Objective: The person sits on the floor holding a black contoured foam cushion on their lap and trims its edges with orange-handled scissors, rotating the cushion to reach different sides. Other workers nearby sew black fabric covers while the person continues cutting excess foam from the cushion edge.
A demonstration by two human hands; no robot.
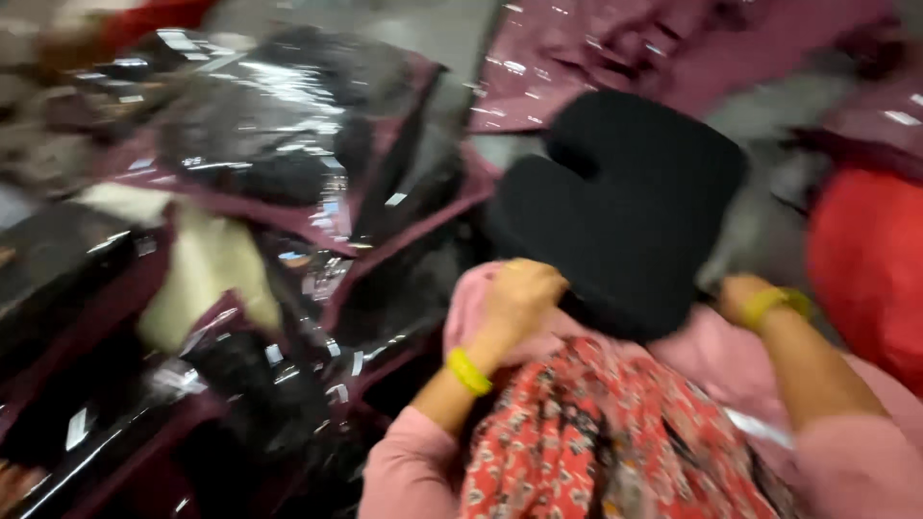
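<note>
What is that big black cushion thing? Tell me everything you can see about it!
The black cushion is thick, soft-looking and matte, like foam in dark fabric. Its corners are rounded, and a U-shaped notch is cut into its top-left edge. It sits tilted, in the middle of the picture, above a pink cloth. The left hand grips its lower edge; the right hand is at its lower right corner, grip hidden. Shiny plastic-wrapped packs lie behind. The picture is blurry.

I see a matt black foam-like cushion (pixel 620 207), soft pink cloth cover (pixel 481 298) under my left hand (pixel 519 298), glossy clear plastic bags (pixel 279 125) with maroon fabric trim.
</note>
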